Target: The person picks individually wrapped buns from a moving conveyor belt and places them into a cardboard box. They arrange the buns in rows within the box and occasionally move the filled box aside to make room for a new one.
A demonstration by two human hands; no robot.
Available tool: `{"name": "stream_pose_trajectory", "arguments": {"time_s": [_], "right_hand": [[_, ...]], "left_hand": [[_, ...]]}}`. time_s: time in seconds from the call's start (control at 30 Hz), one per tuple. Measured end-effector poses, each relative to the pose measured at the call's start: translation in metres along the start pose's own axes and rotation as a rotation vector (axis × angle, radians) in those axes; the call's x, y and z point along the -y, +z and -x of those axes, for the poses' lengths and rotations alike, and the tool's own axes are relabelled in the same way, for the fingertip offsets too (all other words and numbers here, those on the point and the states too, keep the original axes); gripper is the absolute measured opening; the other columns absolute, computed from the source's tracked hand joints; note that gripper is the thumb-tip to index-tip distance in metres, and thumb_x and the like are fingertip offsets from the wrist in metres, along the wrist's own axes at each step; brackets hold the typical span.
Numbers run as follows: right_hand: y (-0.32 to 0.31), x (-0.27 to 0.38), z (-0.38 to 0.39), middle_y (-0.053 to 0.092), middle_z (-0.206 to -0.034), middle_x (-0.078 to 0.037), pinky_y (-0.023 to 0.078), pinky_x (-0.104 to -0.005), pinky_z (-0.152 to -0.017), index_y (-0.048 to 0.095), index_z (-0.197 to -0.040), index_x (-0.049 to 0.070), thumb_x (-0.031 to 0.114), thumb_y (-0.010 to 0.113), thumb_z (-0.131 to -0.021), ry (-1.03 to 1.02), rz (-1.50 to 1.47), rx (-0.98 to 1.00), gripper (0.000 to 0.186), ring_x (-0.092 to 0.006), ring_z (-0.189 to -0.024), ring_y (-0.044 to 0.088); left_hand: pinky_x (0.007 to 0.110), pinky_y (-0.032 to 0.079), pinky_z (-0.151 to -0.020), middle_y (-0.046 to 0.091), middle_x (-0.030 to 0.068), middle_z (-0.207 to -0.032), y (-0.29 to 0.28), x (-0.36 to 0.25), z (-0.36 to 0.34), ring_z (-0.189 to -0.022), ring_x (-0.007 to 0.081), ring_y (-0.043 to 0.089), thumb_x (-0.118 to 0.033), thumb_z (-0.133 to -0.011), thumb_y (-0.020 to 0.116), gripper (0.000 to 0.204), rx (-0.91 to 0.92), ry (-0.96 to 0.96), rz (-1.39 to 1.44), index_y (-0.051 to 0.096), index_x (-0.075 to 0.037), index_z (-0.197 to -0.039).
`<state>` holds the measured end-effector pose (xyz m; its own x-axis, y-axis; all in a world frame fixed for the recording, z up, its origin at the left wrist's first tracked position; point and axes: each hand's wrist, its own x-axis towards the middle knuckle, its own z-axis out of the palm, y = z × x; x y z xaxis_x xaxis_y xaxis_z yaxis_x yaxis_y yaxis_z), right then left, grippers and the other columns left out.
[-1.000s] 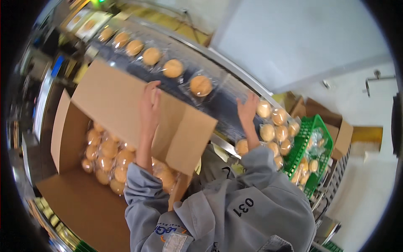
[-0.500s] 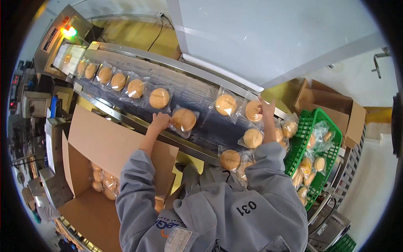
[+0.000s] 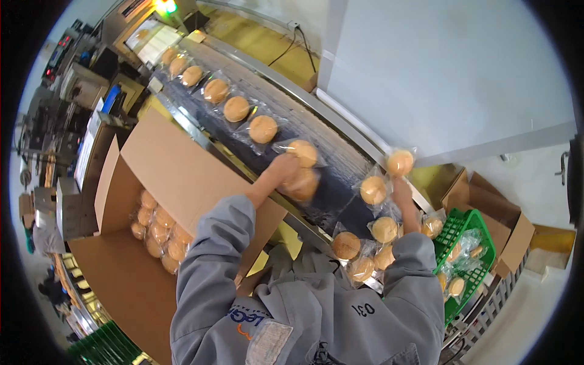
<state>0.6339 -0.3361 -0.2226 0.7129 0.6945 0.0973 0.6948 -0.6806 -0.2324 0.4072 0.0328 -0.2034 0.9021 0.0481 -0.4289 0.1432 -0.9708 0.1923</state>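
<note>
Gripped 1 clear-bagged round bun (image 3: 400, 162) in the right hand (image 3: 402, 193), raised near the far edge of the conveyor belt (image 3: 340, 164). Put the left hand (image 3: 283, 169) to 1 motion-blurred bun (image 3: 303, 185) on the belt, just beside another bagged bun (image 3: 303, 153); could not tell whether gripping or only touching. Had an open cardboard box (image 3: 176, 164) holding bagged buns (image 3: 159, 234) at left, a green basket (image 3: 449, 238) at right.

head-worn fisheye, looking down

along the conveyor (image 3: 334, 201), a row of buns (image 3: 236, 109); near left, more buns (image 3: 159, 234) in a carton (image 3: 182, 164); right, a basket (image 3: 455, 229) beside another carton (image 3: 516, 243).
</note>
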Motion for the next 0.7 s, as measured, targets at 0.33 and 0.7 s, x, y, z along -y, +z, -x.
{"name": "stream_pose_trajectory", "arguments": {"time_s": [0.33,0.7], "right_hand": [[-0.105,0.188,-0.008,0.061,-0.067,-0.011,0.046,-0.0319,-0.054,0.063,-0.076,0.001,0.015,0.066,-0.070,0.022,-0.408,0.211,0.015,-0.0228,-0.057,0.058],[-0.135,0.550,0.121,0.052,-0.053,0.001,0.037,-0.0210,-0.043,0.057,-0.064,0.006,0.022,0.069,-0.074,-0.195,-1.239,1.004,0.022,-0.0061,-0.046,0.046]], "left_hand": [[0.025,0.041,-0.069,0.055,0.0050,-0.077,-0.107,-0.060,0.280,-0.074,0.0120,0.050,-0.016,-0.087,0.045,0.025,-0.791,-0.218,1.448,0.058,0.005,-0.095],[0.022,0.036,-0.062,0.051,-0.0006,-0.077,0.073,-0.099,0.554,-0.070,0.0075,0.044,-0.016,-0.088,0.046,0.022,-1.576,-1.285,1.247,0.056,0.004,-0.092]]}}
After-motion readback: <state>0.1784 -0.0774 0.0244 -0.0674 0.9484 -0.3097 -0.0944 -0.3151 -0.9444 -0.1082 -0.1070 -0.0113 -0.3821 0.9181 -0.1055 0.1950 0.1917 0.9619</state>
